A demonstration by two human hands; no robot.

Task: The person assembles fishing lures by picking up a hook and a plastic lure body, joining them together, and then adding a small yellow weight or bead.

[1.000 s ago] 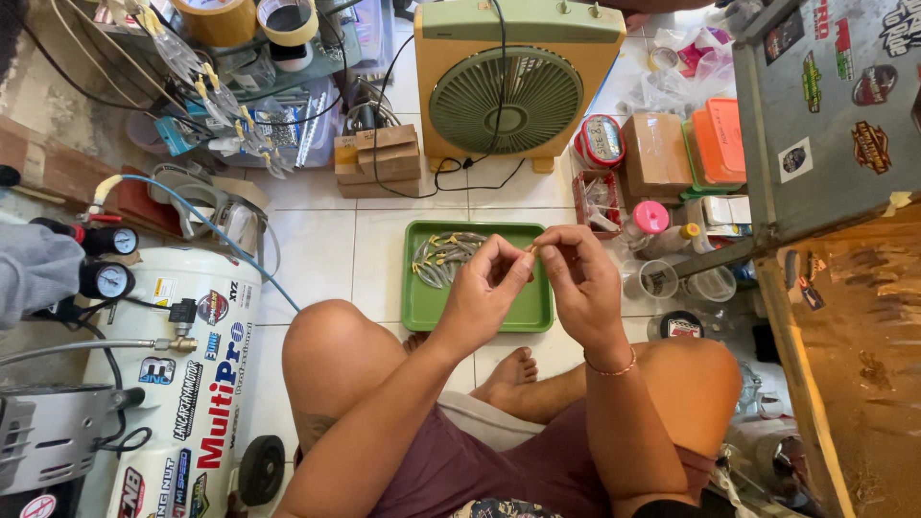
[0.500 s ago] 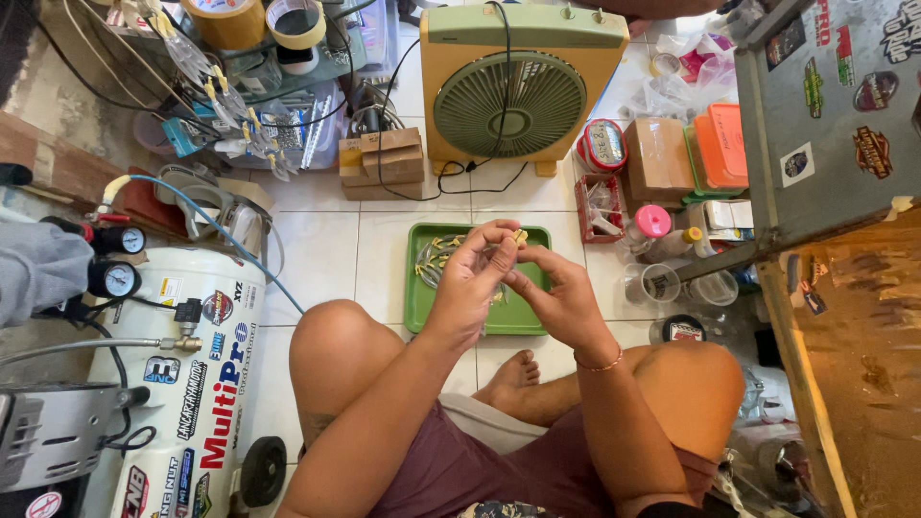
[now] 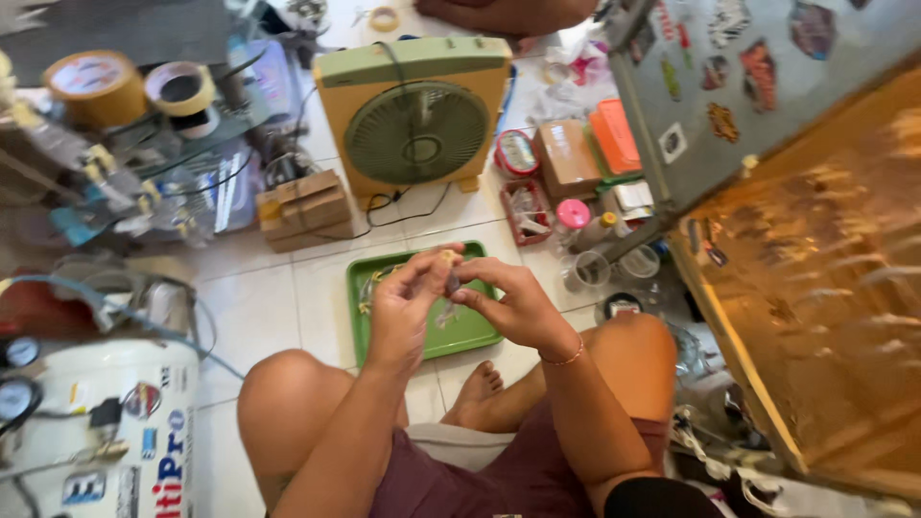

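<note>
Sitting cross-legged on the tiled floor, you have your bare knees and one foot [image 3: 477, 386] nearest the camera. Just beyond them, your left hand [image 3: 408, 305] and right hand [image 3: 507, 302] meet above the green tray [image 3: 368, 338], fingertips pinched together on a small dark part [image 3: 450, 281]; what the part is cannot be told. More small pieces [image 3: 376, 282] lie in the tray's far left corner. Left of you stands a white tank with gauges [image 3: 96, 432]. Past the tray lie a cardboard box [image 3: 302, 208] and a green-and-cream box fan [image 3: 414, 117]. Right of the fan sit a red tin [image 3: 516, 153] and an orange box [image 3: 614, 136]. Farthest left are tape rolls [image 3: 125, 88].
</note>
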